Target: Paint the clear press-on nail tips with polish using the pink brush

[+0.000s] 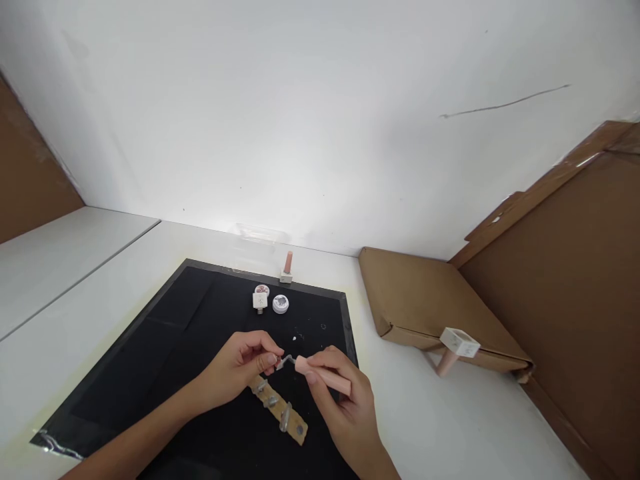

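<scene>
My right hand [345, 407] is closed around a pink nail polish brush cap [327, 379] with a thin, bent grey tip pointing left. That tip meets a small piece pinched in the fingers of my left hand [247, 363]; fingertips cover most of the piece, so its kind is unclear. Under and between the hands lies a tan strip [277, 408] bearing several grey, nail-shaped pieces [285, 418]. Beyond them, a square white bottle [259, 301] with its neck uncapped lies beside a round white tub [281, 305]. Another round tub [262, 290] is partly behind it.
A black mat [165, 347] covers the white table [415, 407]. At its back edge stands a pink-capped bottle [287, 268]. Another such bottle [459, 343] is tipped cap-down by a flat cardboard box [430, 293]. A clear tray [260, 233] sits by the wall.
</scene>
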`<state>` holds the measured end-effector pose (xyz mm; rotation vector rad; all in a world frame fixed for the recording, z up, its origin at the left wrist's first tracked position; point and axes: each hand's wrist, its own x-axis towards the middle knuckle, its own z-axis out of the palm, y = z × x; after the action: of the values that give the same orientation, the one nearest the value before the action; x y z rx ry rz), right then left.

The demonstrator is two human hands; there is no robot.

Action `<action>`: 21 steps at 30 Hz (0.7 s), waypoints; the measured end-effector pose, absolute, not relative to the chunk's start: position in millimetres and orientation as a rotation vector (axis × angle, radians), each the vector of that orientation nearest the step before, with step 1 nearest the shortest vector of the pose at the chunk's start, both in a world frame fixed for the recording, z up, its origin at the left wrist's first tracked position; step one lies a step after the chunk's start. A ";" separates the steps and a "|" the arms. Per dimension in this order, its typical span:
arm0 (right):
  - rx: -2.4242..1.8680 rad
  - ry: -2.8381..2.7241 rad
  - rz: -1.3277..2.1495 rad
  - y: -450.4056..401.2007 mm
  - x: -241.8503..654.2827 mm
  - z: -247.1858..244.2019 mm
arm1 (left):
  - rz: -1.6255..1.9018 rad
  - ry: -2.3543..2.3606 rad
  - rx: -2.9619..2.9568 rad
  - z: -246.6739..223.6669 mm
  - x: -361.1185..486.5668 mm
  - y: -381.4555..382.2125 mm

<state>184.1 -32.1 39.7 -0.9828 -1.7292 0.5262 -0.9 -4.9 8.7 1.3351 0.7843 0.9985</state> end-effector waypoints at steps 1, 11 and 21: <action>-0.993 -1.720 0.525 -32.0 184.1 39.4 | 0.998 0.785 1.339 8.6 -0.7 -5.1; -0.980 -1.712 0.550 -33.2 182.9 40.6 | 1.006 0.818 1.347 10.0 0.2 -6.8; -0.894 -1.786 0.618 -34.4 182.9 43.6 | 1.028 0.845 1.358 9.5 0.3 -5.9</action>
<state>182.9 -34.4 43.6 -0.8937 -1.7857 0.6184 0.3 -5.9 9.5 1.3580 0.8450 1.0283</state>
